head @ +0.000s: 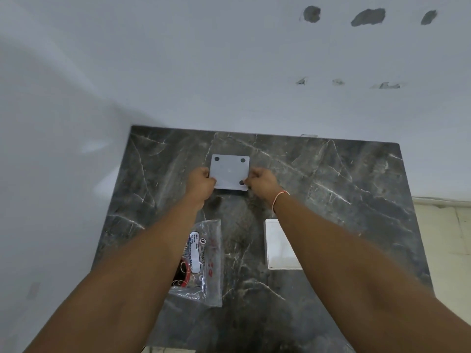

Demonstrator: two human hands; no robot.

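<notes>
A square white plate (229, 171) with dark round holes at its corners sits over the far middle of a dark marble slab (331, 200). My left hand (202, 183) grips the plate's lower left corner and hides the hole there. My right hand (262, 182) pinches its lower right edge beside the hole. Both arms reach straight forward across the slab. A thin orange band circles my right wrist.
A clear plastic bag (206, 261) with a printed label and red and black parts lies near my left forearm. A white open box (276, 248) sits partly under my right forearm. White walls with grey patched holes (368, 17) rise behind and to the left.
</notes>
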